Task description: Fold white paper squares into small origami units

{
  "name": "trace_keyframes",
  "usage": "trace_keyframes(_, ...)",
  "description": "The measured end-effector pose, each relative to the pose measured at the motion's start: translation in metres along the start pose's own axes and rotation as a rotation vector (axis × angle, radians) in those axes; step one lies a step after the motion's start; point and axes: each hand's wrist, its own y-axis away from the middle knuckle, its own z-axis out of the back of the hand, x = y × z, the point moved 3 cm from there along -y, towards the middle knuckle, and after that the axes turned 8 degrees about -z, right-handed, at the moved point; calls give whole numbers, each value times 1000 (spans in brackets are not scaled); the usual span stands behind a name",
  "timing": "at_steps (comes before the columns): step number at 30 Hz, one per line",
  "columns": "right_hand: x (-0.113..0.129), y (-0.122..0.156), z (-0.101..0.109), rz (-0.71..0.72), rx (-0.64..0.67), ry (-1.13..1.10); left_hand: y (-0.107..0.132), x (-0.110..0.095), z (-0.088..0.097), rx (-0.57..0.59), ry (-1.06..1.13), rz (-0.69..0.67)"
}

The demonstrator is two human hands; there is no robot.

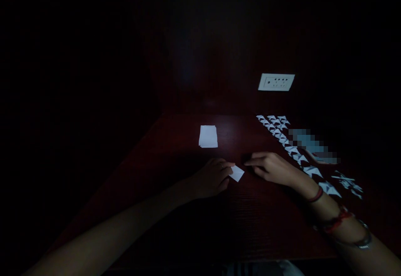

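My left hand (216, 177) is closed on a small white piece of paper (237, 173) just above or on the dark red table; index finger and thumb lie at its left edge. To the right of that paper, a short gap away, is my right hand (266, 167), its index finger stretched toward it and the thumb apart below. No object shows in the right hand, though its curled fingers are in shadow. Beyond both hands lies a stack of white paper sheets (208, 136).
Rows of folded white paper pieces (283, 139) run along the table's right side. Near them lie a blurred-out bluish object (311, 144) and a small pile of white paper scraps (346, 182). A socket panel (276, 82) is on the back wall. The surroundings are very dark.
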Motion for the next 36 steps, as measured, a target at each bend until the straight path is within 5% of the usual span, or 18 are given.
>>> trace_keyframes(16, 10, -10, -19, 18, 33, 48, -1, 1, -1, -8, -15, -3)
trace_keyframes(36, 14, 1, -1, 43, 192, -76, 0, -1, 3, 24, -64, -31)
